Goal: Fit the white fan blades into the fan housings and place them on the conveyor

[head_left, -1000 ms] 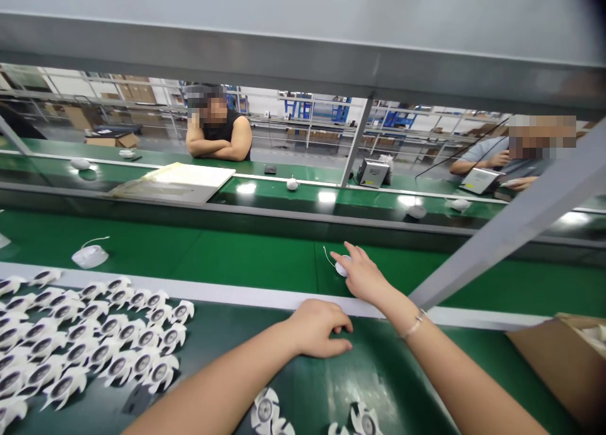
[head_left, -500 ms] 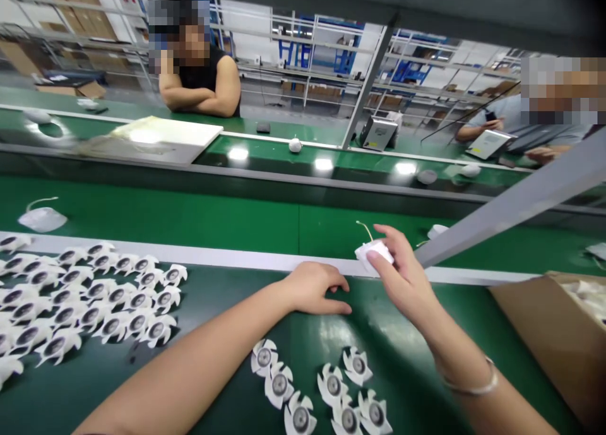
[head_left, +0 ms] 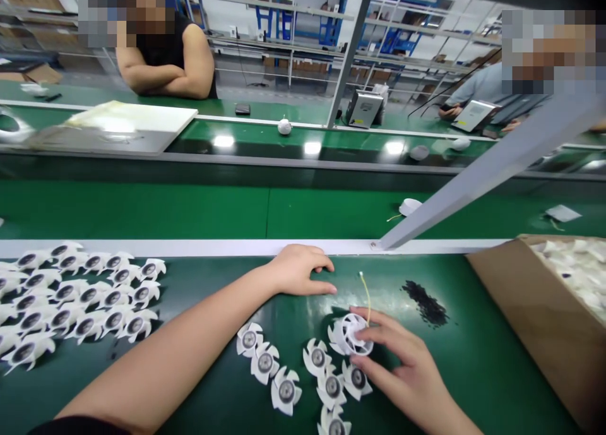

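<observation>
Step in hand, judged from the pose: bringing white housing [head_left: 350, 333] and fan wheel [head_left: 335, 338] together, just above or upon green workbench [head_left: 478, 365]; cannot tell whether seated or merely overlapping

Right hand [head_left: 404, 359]: fingers narrowed on the white housing, thumb at near edge, fingertips across far edge and spokes. Left hand [head_left: 300, 271]: nothing visible in grasp, fingers loosely curled, thumb apart, resting on far part of workbench beside white rail [head_left: 227, 248]

Location of white housing: nearer the body than left hand and off to its right, between loose fan wheels [head_left: 286, 390] and pile of small dark parts [head_left: 425, 303], close above the nearest wheels. Farther right, cardboard box [head_left: 516, 302] with pale parts inside

Orientation: spoked face upward, somewhat tilted toward the camera; round outline, hence no clear long axis across the ring. Best direction cue: yellow wire [head_left: 367, 299], pointing away from the body and slightly left, ending in small white connector [head_left: 361, 274]

Next move, as judged: seems to call for centring ring over hub, pressing evenly, keeping wire clear of blades, perhaps with left hand as steady
</observation>
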{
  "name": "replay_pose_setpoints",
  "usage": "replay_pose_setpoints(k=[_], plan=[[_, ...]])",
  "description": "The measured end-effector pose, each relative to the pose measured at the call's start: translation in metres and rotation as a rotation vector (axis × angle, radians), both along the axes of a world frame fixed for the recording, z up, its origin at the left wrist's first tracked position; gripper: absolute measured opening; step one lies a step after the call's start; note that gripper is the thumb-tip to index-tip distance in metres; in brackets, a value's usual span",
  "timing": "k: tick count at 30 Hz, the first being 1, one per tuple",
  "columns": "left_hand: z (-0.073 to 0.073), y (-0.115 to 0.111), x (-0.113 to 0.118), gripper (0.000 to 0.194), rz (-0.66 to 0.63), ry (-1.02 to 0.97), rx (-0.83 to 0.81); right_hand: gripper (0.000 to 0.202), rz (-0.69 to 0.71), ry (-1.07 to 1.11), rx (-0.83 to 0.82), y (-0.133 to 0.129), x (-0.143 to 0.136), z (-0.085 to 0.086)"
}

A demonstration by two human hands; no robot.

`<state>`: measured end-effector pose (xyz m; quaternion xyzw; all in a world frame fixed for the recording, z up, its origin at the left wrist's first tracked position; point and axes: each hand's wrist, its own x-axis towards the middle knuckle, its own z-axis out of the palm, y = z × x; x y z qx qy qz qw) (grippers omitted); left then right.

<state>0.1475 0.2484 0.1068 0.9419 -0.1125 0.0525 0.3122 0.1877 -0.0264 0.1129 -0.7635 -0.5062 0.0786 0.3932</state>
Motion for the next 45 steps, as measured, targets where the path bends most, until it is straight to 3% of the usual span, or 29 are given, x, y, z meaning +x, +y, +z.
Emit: replay_pose_setpoints(k=[6, 14, 24, 28, 41, 45], plan=[[0.003, 0.001, 0.0, 0.041, -0.013, -0.005, -0.005, 0.019, 0.104, -0.19, -0.002, 0.001, -0.007, -0.006], [0.014, -0.007, -0.007, 0.062, -0.101, 0.075, -0.018, 0.015, -0.037, -0.324, 0.089, 0.012, -0.019, -0.014], [0.039, -0.017, -0.009, 0.064, -0.039, 0.396, -0.053, 0.017, -0.062, -0.274, 0.155, 0.017, -0.019, -0.019], [0.044, -0.02, -0.012, 0.056, -0.056, 0.454, -0.115, 0.016, -0.088, -0.309, 0.136, 0.017, -0.02, -0.021], [0.04, -0.025, -0.018, 0.046, -0.08, 0.523, -0.26, 0.02, -0.049, -0.298, 0.194, 0.011, -0.017, -0.036], [0.039, -0.022, -0.015, 0.048, -0.081, 0.515, -0.263, 0.017, -0.117, -0.242, 0.215, 0.019, -0.02, -0.038]])
